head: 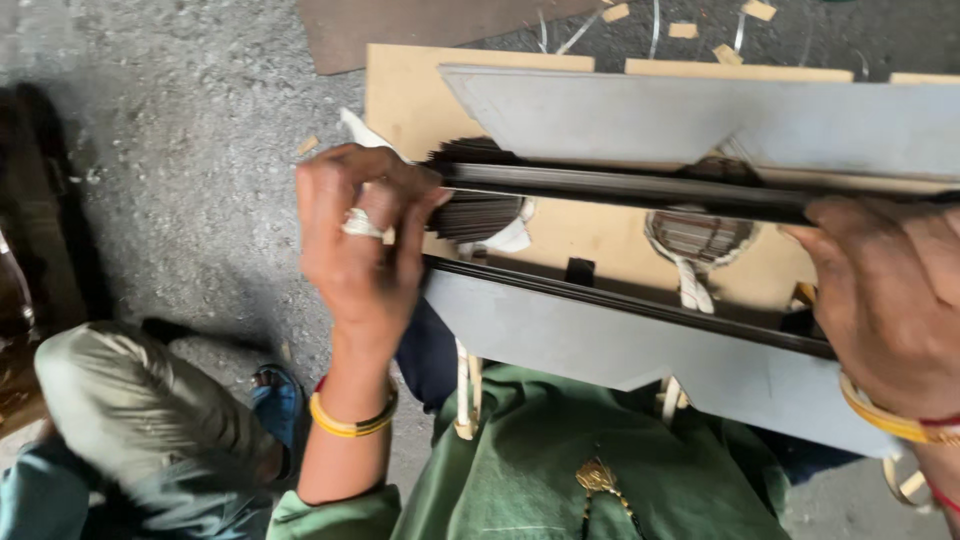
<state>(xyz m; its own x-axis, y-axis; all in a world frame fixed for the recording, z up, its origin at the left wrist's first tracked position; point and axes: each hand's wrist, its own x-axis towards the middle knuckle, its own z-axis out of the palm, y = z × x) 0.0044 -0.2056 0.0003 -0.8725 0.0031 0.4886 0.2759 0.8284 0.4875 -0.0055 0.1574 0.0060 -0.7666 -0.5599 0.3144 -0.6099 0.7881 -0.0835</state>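
The left hand point(362, 240) curls over the left end of a dark stack point(620, 188) of thin metal strips, fingers closed on it and thumb pressed against the strip ends; a ring sits on one finger and a yellow bangle point(352, 422) circles the wrist. The right hand point(885, 290) lies on the same stack at the right edge of view, fingers bent over it, though whether they clamp it cannot be told since part of the hand is cut off. The stack runs across between two grey plates: the upper plate point(640, 115) lies beyond it, the lower plate point(600, 335) nearer the person, with a second dark edge along its top. Beneath all this sits a pale wooden board point(400, 90), and on it two round coils point(700, 238) of ribbed metal tied with white tape, one just under the left hand, one near the middle. The board rests over a grey concrete floor point(200, 150). A green garment point(560, 460) fills the lower part
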